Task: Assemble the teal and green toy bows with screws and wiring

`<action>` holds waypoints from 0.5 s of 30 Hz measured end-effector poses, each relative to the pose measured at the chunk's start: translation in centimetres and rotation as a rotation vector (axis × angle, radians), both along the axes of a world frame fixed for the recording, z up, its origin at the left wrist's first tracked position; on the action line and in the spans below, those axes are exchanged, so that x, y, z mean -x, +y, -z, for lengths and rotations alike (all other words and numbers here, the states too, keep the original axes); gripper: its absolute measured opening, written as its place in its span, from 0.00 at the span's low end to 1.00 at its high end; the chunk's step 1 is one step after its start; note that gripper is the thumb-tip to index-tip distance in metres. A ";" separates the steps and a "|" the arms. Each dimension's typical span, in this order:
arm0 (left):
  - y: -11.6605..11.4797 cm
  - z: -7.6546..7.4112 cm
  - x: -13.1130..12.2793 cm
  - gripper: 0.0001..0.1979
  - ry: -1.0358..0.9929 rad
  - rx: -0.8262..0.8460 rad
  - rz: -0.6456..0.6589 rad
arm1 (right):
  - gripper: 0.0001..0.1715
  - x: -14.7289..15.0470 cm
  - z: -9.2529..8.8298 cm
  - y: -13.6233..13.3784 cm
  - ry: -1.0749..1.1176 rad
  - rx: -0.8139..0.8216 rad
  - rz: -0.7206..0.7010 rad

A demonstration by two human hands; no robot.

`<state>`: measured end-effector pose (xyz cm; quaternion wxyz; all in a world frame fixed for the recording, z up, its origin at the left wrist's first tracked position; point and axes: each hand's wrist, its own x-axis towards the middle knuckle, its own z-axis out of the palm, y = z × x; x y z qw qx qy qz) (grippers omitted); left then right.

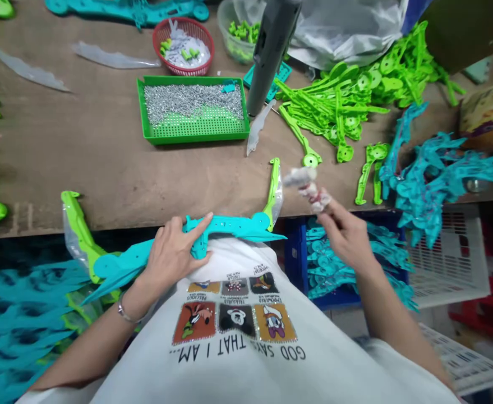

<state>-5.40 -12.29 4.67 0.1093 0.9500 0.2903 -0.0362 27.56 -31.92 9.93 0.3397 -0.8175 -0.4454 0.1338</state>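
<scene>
While the left hand (173, 252) lies flat with fingers spread on the teal toy bow (229, 226), pressing it against the shirt at the table (82, 157) edge, the right hand (342, 233) hangs raised at three o'clock, its taped fingertips (313, 193) blurred; whether they pinch anything I cannot tell. At twelve o'clock sits a green tray (151, 132) of screws, at one o'clock a grey screwdriver (271, 50), and at two o'clock green parts (347, 95).

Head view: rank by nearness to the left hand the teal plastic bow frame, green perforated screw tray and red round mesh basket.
1. Teal plastic bow frame: in the left hand's grip, near side.
2. Green perforated screw tray: ahead, midway.
3. Red round mesh basket: farthest, behind the tray.
</scene>
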 end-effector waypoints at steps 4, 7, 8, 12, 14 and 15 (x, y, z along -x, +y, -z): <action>-0.2 0.0 0.1 0.40 -0.009 -0.022 0.004 | 0.25 2.8 0.3 -2.0 -0.139 0.199 -0.152; -0.1 -0.2 0.0 0.40 -0.014 -0.022 0.002 | 0.26 3.5 0.4 -2.3 -0.281 0.120 -0.086; -0.1 -0.3 0.0 0.39 -0.016 -0.016 -0.001 | 0.26 3.6 0.5 -2.3 -0.325 0.104 -0.070; 0.0 -0.4 -0.2 0.39 -0.003 0.007 -0.017 | 0.26 3.2 1.3 -2.0 -0.396 0.203 -0.153; 0.1 -0.4 -0.2 0.39 0.012 0.022 -0.020 | 0.26 2.7 1.7 -1.5 -0.416 0.156 -0.120; 0.2 -0.4 -0.2 0.39 0.019 0.029 -0.020 | 0.25 2.4 2.0 -1.1 -0.435 0.107 -0.071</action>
